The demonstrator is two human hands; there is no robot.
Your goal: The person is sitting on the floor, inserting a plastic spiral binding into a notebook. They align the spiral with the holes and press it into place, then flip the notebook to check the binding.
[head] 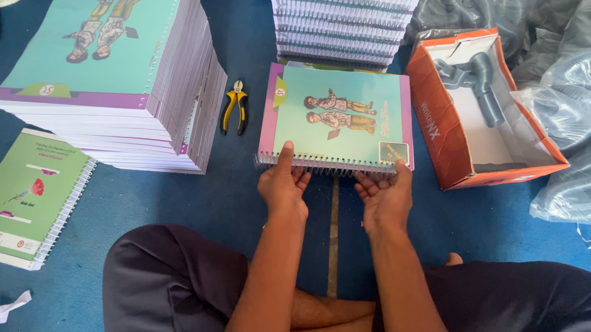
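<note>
Where the person sits cross-legged on the blue floor (229,203), a tall stack (109,74) of spiral-bound books rises at left and a second stack (343,23) stands ahead. An orange box (441,119) lies at right, a green book (29,196) at far left. The teal book (340,118) lies just ahead of both hands, spiral edge nearest, long axis left to right. Left hand (283,185) and right hand (386,195) each grasp that edge, equally near. Pliers (235,106) lie left of it.
</note>
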